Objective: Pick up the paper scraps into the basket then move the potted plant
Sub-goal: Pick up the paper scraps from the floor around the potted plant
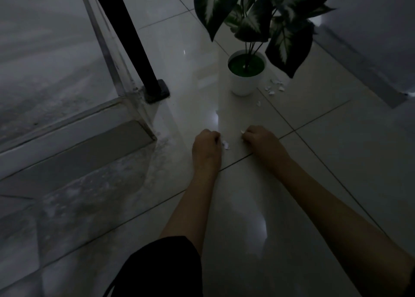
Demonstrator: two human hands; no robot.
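My left hand (pixel 207 146) rests on the tiled floor with its fingers curled around white paper scraps (pixel 225 144) that stick out at its right side. A short way to the right, my right hand (pixel 258 138) pinches a small paper scrap (pixel 242 131) at its fingertips. Further back stands the potted plant (pixel 246 72), a white pot with dark variegated leaves. Several more paper scraps (pixel 274 86) lie on the floor just right of the pot, and one scrap (pixel 259 103) lies in front of it. No basket is in view.
A black metal leg (pixel 143 61) with a foot pad stands at the left beside a glass panel (pixel 107 49) and a raised tiled step (pixel 74 144). A wall with a dark skirting (pixel 359 63) runs along the right. The scene is dim.
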